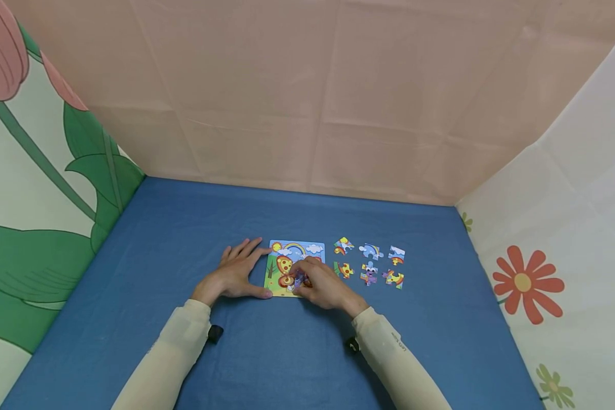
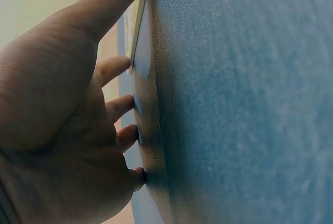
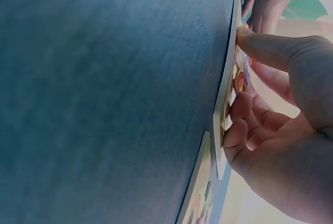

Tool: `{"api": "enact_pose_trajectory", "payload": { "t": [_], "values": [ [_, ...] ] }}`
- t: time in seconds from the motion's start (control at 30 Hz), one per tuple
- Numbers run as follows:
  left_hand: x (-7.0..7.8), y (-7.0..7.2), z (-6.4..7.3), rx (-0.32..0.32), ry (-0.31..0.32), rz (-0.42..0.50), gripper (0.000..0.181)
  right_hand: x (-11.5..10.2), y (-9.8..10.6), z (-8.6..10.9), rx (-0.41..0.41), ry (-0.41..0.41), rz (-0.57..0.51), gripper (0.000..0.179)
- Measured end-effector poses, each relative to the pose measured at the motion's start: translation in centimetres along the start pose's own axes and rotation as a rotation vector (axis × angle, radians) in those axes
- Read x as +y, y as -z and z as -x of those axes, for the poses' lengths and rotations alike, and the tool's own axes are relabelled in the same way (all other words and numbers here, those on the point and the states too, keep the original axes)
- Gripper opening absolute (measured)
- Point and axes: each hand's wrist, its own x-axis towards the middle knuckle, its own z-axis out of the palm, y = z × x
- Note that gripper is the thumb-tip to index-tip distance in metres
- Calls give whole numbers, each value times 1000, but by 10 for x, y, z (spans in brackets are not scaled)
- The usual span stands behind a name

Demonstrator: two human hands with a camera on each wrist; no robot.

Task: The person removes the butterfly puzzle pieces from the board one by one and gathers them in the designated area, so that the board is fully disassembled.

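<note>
A square jigsaw puzzle board (image 1: 270, 283) with a sun, a rainbow and a butterfly printed on it lies flat on the blue surface. My left hand (image 1: 240, 272) has its fingers spread beside the board's left side; thumb and index fingertip touch its edge. Over the board's lower right, my right hand (image 1: 322, 283) pinches a purple-toned puzzle piece (image 3: 246, 72), tilted against the board in the right wrist view. The right thumb tip rests near the board's front edge. Part of the board and most of that piece are hidden under the right hand.
Right of the board, several loose puzzle pieces (image 1: 369, 273) lie in two rows, face up. A blue cloth (image 1: 266, 353) covers the table. A beige panel (image 1: 307, 102) stands at the back, with flower-printed sheets at both sides.
</note>
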Motion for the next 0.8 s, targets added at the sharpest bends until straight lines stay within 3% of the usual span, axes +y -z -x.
{"api": "enact_pose_trajectory", "payload": {
  "t": [0.3,0.8],
  "values": [
    [-1,-1,0,2,1,-10,125,3,-1,-1,10,-25,-3,46],
    [2,3,2,-13,3,6,125,4,2,-1,-7,1,-33,29]
  ]
}}
